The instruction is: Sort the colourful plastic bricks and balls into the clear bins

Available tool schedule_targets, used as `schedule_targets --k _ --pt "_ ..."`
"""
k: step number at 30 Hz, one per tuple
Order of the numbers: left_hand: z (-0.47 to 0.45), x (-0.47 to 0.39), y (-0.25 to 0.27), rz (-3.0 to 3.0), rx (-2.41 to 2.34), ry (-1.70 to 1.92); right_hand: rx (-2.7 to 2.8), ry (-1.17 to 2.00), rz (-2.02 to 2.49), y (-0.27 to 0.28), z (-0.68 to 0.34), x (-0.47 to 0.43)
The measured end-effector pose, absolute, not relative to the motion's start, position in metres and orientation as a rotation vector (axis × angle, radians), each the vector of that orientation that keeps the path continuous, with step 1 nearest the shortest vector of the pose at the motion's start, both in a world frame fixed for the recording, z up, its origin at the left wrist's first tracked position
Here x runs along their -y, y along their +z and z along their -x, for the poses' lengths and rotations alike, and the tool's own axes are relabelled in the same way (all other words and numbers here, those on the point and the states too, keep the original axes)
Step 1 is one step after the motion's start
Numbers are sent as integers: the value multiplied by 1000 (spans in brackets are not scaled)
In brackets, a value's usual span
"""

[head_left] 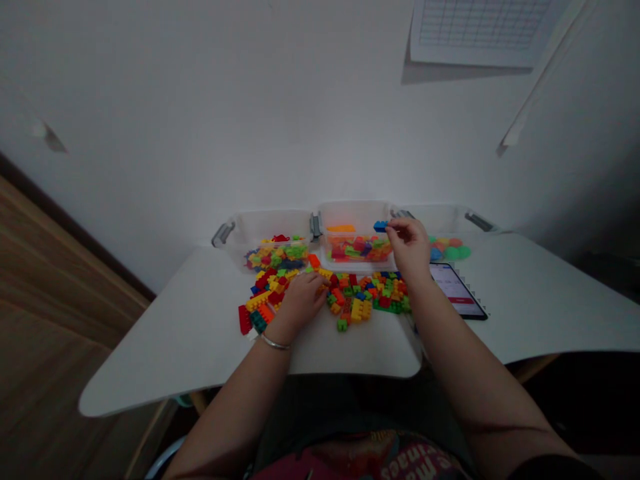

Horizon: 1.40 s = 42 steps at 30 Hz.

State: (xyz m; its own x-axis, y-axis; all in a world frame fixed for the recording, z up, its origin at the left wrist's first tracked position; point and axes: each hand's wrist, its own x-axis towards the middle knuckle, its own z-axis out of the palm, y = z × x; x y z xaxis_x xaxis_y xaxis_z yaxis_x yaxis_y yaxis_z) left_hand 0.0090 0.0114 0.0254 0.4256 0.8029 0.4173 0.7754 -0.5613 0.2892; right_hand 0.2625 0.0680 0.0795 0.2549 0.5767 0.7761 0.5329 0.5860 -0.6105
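Note:
Pinched between the fingertips of my right hand (410, 248) is a blue toy building brick (381, 227). That hand is raised at the right side of the middle clear plastic box (356, 207), with the brick above the box's contents. My left hand (304, 297) rests on a spread heap of colourful building bricks (360, 287), its fingers bent and drawn together among them. What those fingers hold, if anything, is hidden. Red, yellow, green, orange and blue bricks lie around both sides of it.
A left clear box (270, 220) holds small colourful pieces, and a right clear box (445, 217) holds round coloured pieces. A phone (463, 297) lies right of the heap on the white table (165, 340). The wall (250, 120) rises directly behind the boxes.

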Motion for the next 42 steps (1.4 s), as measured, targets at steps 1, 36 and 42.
schedule_targets --k 1,36,42 --pt "-8 -12 25 -2606 -1432 807 1396 28 1047 82 -265 -74" --pt "-13 -18 17 -2671 -1365 681 1738 -25 1068 53 -247 -37" --pt "-18 -19 15 -2661 -1405 680 1974 7 1115 16 -233 -9"
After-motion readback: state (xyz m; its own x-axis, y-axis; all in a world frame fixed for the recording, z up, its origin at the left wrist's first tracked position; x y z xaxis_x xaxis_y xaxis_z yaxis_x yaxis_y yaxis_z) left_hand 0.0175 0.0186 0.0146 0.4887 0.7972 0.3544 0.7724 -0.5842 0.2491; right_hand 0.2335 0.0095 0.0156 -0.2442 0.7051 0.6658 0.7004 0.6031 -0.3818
